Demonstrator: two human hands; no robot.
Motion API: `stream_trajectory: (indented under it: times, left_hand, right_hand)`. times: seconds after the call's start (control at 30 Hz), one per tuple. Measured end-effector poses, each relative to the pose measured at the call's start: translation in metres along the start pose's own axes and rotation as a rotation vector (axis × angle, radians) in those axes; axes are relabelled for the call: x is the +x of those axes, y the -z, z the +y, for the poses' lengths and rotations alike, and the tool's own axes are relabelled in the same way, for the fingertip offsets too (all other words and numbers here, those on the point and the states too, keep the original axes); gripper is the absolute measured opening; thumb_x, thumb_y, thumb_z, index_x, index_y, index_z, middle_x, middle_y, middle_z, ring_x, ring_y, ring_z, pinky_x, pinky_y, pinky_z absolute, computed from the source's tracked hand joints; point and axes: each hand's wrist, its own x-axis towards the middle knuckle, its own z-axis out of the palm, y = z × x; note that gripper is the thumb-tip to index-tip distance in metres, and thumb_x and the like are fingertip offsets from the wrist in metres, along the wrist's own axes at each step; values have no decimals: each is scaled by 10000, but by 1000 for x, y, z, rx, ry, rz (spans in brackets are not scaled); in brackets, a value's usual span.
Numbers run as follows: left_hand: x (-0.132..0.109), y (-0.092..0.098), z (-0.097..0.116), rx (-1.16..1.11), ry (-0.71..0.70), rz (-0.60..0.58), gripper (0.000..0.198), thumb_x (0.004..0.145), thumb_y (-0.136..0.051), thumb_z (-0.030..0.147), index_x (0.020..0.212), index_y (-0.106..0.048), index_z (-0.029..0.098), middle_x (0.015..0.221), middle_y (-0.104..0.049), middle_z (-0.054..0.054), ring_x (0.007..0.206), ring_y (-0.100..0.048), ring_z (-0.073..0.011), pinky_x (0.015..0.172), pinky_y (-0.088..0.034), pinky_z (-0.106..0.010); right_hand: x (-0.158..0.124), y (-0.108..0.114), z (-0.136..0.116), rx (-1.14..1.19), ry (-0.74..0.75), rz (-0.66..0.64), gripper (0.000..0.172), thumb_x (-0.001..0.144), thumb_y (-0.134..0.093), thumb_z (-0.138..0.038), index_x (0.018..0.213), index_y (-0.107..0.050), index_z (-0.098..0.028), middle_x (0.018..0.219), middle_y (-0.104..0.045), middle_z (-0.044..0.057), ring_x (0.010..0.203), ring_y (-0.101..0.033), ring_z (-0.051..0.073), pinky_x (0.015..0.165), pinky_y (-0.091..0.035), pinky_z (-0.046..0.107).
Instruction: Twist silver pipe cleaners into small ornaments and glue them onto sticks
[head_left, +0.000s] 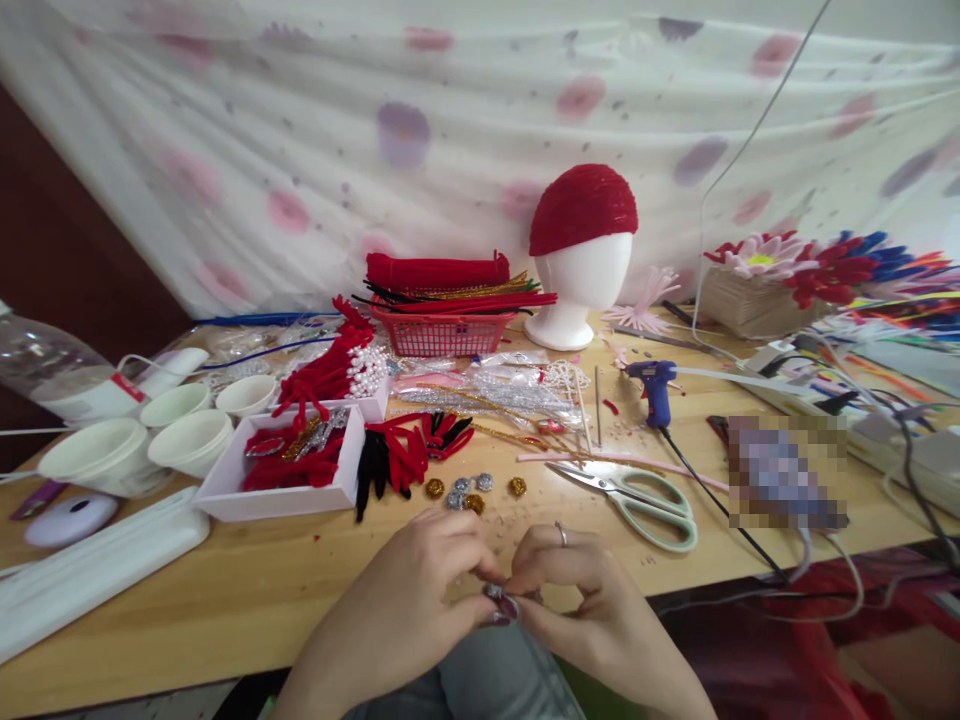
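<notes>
Just above my lap at the table's front edge, my left hand (431, 590) and my right hand (577, 590) meet fingertip to fingertip. Both pinch a small silver glittery piece (493, 591), mostly covered by the fingers; it looks like coiled tinsel stem. Beyond the hands lie several small tinsel coils, among them a gold coil (517, 486) and a silver coil (485, 482). Red and black fuzzy stem loops (405, 450) rest behind them. To the right of the coils are scissors (656, 510) with pale green handles, blades partly apart.
A blue glue gun (657, 392) stands at right, its cord crossing the table. At left are a white box (281, 503) of red fuzzy pieces and paper cups (97, 460). Behind are a red basket (442, 335) of stems and a foam head (585, 275) in a red cap.
</notes>
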Motion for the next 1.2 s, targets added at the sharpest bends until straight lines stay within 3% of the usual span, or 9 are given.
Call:
stream_trajectory:
  times: [0.1, 0.23, 0.37, 0.57, 0.67, 0.93, 1.2]
  left_hand:
    - [1, -3, -2, 37, 14, 20, 184, 760, -754, 59, 676, -693, 211, 767, -649, 31, 798, -618, -175, 743, -412, -279]
    - [-1, -7, -12, -102, -25, 105, 278, 773, -746, 97, 578, -586, 212, 668, -586, 42, 645, -565, -144, 601, -375, -250]
    - [-5, -11, -21, -258, -98, 224, 311, 835, -730, 195, 578, -556, 214, 673, -553, 23, 662, -549, -159, 587, -357, -261]
    - [-11, -12, -25, -462, -167, 334, 287, 843, -768, 330, 599, -665, 220, 675, -589, -7, 657, -553, -176, 617, -394, -289]
    - [-10, -17, -27, -590, -184, 397, 264, 835, -785, 371, 627, -707, 228, 685, -605, -11, 680, -566, -181, 662, -414, -299]
    - [-2, -46, -16, -976, -93, 658, 273, 751, -857, 416, 605, -741, 215, 697, -588, -10, 685, -534, -166, 672, -392, -289]
    - [3, -55, -4, -1232, 31, 777, 300, 603, -946, 420, 561, -738, 210, 692, -590, 3, 663, -533, -138, 649, -412, -252]
  right_hand:
    - [-4, 1, 3, -23, -34, -7, 115, 854, -729, -146, 753, -773, -179, 699, -671, 20, 663, -632, 142, 612, -479, 234]
    - [-7, -1, -1, -3, -82, -33, 183, 939, -682, -277, 836, -823, -222, 736, -710, 38, 688, -657, 164, 628, -494, 260]
    - [-6, -13, -5, 30, -77, 123, 215, 950, -673, -328, 846, -833, -227, 726, -734, 54, 670, -673, 178, 613, -506, 273]
    - [-7, -34, 0, 143, -13, 327, 119, 865, -768, -256, 759, -819, -239, 672, -730, 41, 609, -661, 161, 554, -503, 250]
    - [-8, -39, 4, 182, 11, 368, 79, 850, -780, -230, 797, -829, -261, 697, -735, 39, 620, -662, 163, 543, -502, 245]
    - [-9, -55, 3, 54, 72, 618, 76, 846, -769, -204, 793, -807, -243, 686, -675, 44, 636, -612, 182, 607, -492, 290]
    - [-11, -71, 11, 291, -64, 616, 182, 829, -806, -381, 727, -792, -230, 703, -648, 41, 664, -595, 177, 631, -493, 291]
